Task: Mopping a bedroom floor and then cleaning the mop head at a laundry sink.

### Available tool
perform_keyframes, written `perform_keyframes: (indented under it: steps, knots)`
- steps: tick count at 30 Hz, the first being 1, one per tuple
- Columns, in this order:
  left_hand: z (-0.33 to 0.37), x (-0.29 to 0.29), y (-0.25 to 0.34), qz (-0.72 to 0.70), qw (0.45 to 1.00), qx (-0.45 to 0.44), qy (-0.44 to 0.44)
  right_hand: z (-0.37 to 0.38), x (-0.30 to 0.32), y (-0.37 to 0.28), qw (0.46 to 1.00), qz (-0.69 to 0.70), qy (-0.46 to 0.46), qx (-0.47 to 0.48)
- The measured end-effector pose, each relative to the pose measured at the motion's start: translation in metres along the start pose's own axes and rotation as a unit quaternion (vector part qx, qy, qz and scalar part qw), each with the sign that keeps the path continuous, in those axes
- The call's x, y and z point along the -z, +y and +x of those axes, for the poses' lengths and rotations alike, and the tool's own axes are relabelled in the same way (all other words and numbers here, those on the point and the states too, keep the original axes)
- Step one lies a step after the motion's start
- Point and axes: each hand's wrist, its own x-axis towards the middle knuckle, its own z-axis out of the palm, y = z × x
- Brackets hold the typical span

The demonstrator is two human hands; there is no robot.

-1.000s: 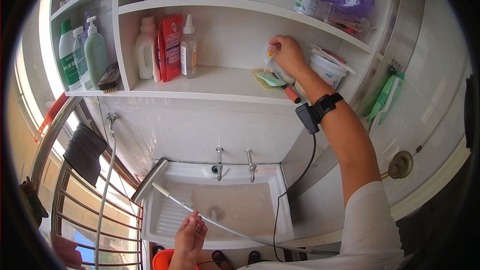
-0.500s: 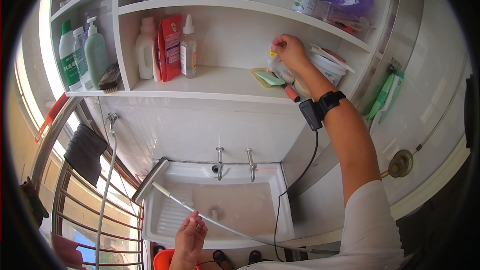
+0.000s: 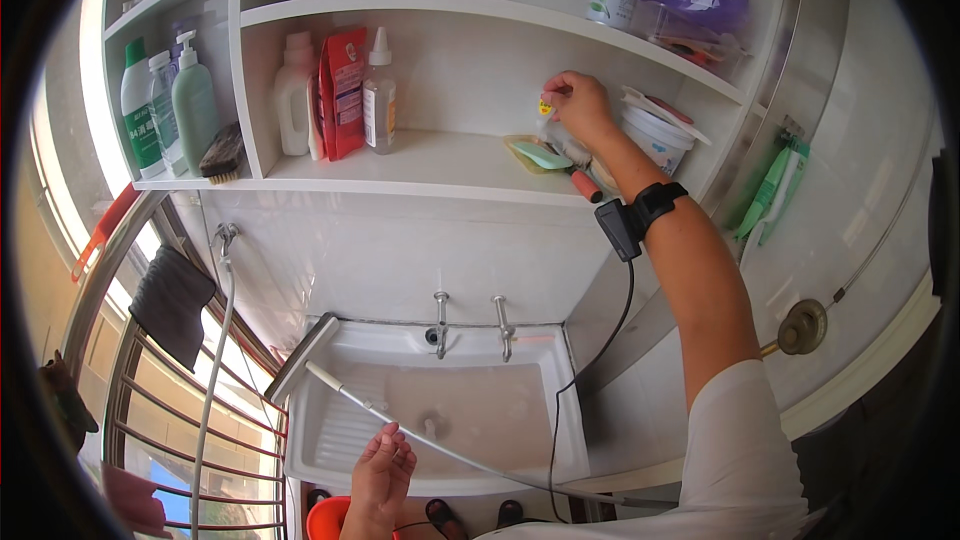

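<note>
My right hand [image 3: 578, 103] is raised to the middle shelf [image 3: 450, 155], its thumb and fingers pinched at a small clear item with a yellow top [image 3: 545, 108]. The fingers partly cover it, so its kind is unclear. Just below lie a green bar of soap [image 3: 541, 156] in a yellowish dish and an orange-red handle [image 3: 585, 186] poking over the shelf edge. A white tub [image 3: 655, 140] stands right of the wrist. Low in front, my left hand [image 3: 383, 465] has its fingers curled together beside a long white pole [image 3: 440, 448]; what they hold, if anything, is hidden.
Below the shelves is a white sink [image 3: 572, 420] with two taps [image 3: 503, 330] and cloudy water. Left along the shelf stand a red pouch [image 3: 343, 95] and a spray-tip bottle [image 3: 379, 95]. A black cable [image 3: 610, 340] hangs from my right wrist. A railing [image 3: 190, 420] borders the left.
Almost nothing differs. My right hand stays at the small yellow-topped item, with only a slight shift, and my left hand keeps its place.
</note>
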Motion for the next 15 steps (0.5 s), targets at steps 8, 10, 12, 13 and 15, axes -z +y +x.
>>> perform_keyframes:
  steps: [8,10,12,13,15]
  knots:
    - [-0.001,-0.002,-0.001,0.006,1.000,0.003,0.005,-0.006,0.002,-0.019,0.997,-0.073,-0.006,0.020]
    - [-0.001,-0.002,0.000,0.002,1.000,0.000,0.004,-0.014,0.001,-0.026,0.991,-0.127,-0.009,0.051]
    - [-0.001,-0.002,0.000,0.002,1.000,0.002,0.005,-0.019,0.003,-0.025,0.971,-0.201,0.059,0.119]
    - [-0.001,-0.002,-0.001,0.002,1.000,0.003,0.007,-0.020,0.004,-0.026,0.971,-0.201,0.059,0.119]
    - [0.000,0.001,-0.001,0.001,1.000,0.001,0.008,-0.022,0.007,-0.028,0.974,-0.205,0.055,0.084]
